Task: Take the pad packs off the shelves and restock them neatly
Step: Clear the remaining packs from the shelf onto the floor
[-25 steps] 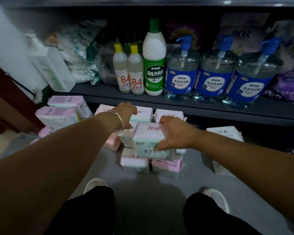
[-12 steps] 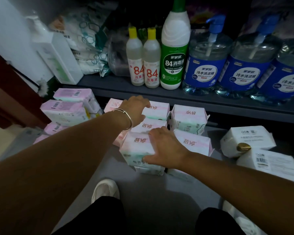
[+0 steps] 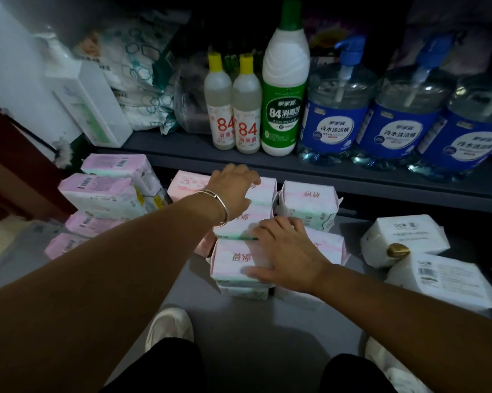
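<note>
The grey shelf board (image 3: 182,150) spans the upper view and carries the bulkiest goods. Three clear pump bottles with blue labels (image 3: 335,117) stand side by side at its right. To their left stands a tall white bottle with a green label and green cap (image 3: 285,89), then two small yellow-capped bottles marked 84 (image 3: 233,109), touching each other. Behind and to the left lie soft patterned packs (image 3: 142,89), and a white box (image 3: 94,106) leans at the far left end.

Below the board, on the grey lower surface (image 3: 239,321), the pad packs (image 3: 307,202) sit in a tight cluster, pink-and-white with red characters, stacked in at least two layers. A separate stack of pink packs with barcodes (image 3: 103,191) stands to the left, apart from the cluster. To the right lie white wrapped packs (image 3: 403,236), and a small gold object (image 3: 396,249) rests between two of them.

The left hand (image 3: 233,191) reaches over the rear of the cluster. Its fingers curl down over the far edge of a rear pack; whether they grip it cannot be told. A silver bangle (image 3: 220,205) circles that wrist. The right hand (image 3: 284,248) lies flat on the front pad pack (image 3: 233,259), fingers straight and spread across its top, thumb along its near edge.

A white shoe (image 3: 168,327) shows at the bottom, near the cluster.
</note>
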